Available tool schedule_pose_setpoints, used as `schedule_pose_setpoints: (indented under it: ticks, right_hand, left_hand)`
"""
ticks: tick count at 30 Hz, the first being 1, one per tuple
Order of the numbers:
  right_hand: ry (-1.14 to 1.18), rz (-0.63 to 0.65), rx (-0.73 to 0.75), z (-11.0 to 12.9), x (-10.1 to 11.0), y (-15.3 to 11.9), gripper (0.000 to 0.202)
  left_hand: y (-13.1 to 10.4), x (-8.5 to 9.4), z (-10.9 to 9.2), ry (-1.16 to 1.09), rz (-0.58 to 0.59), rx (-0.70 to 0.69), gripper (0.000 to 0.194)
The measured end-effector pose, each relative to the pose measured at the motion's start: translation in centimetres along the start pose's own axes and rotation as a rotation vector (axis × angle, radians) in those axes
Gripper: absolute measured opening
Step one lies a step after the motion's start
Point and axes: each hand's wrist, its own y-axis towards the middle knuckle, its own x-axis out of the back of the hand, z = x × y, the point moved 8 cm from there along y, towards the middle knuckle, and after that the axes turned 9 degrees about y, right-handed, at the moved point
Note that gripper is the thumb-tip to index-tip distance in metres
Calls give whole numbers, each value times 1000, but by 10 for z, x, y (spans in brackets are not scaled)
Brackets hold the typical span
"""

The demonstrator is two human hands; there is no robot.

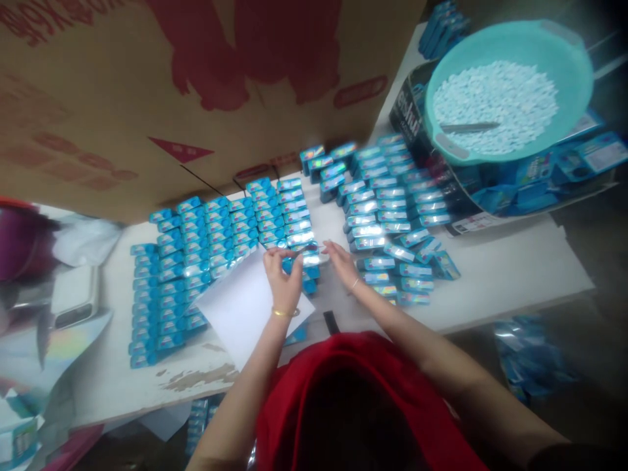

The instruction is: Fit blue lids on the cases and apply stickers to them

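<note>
My left hand [284,278], with a yellow band at the wrist, pinches a small dark, thin item near the table's middle; blur hides what it is. Just to its right, my right hand [339,261] has its thumb and fingertips together by the far end of that item; what they hold is too small to make out. A white sheet [240,307] lies under and left of my left hand. Rows of small blue packets [196,242] stand to the left, and more blue packets [377,203] stand to the right, some of them tilted.
A large cardboard box [122,98] rises behind the packets. At the right, a turquoise basin [572,72] of small white pieces, with a dark pointed tool [471,127] in it, rests on a black box [417,124] of blue packages. A white device [74,294] lies at the left.
</note>
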Motion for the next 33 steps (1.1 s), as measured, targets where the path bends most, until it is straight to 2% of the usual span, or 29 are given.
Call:
schedule_pose_setpoints:
  ticks: [3, 6, 10, 13, 16, 19, 21, 23, 25, 26, 29, 31, 33]
  right_hand:
    - [133, 66, -74, 4, -14, -5, 41]
    - [87, 52, 20, 7, -12, -2, 31]
    - [-260, 12, 181, 10, -3, 15, 24]
    - [-528, 15, 209, 5, -3, 28, 20]
    - [-682, 46, 197, -3, -7, 37, 18]
    - [-725, 70, 163, -16, -11, 41, 20]
    - [-700, 67, 134, -25, -10, 42, 19]
    - [-646, 30, 116, -32, -7, 40, 21]
    - [-582, 0, 150, -35, -5, 34, 31]
    - [-555, 7, 188, -36, -7, 29, 35]
    - [-559, 101, 280, -40, -16, 17, 43]
    - [-653, 166, 261, -48, -19, 13, 47]
    - [-759, 210, 229, -54, -17, 14, 48]
  left_hand:
    - [-1, -5, 9, -132, 7, 128, 15]
    - [0, -22, 31, -127, 20, 237, 15]
    - [6, -44, 46, 61, 28, 250, 13]
    - [10, -57, 51, 232, 74, 267, 10]
    - [11, -67, 52, 351, 128, 259, 8]
    - [12, -73, 51, 418, 169, 234, 9]
    - [13, -72, 50, 455, 174, 240, 9]
    - [15, -65, 51, 489, 154, 255, 19]
    - [16, -62, 50, 510, 155, 220, 25]
    - [16, -64, 49, 515, 174, 183, 22]
    - [14, -73, 47, 525, 229, 125, 12]
    - [13, -77, 45, 538, 228, 157, 11]
    - [15, -74, 34, 506, 240, 120, 9]
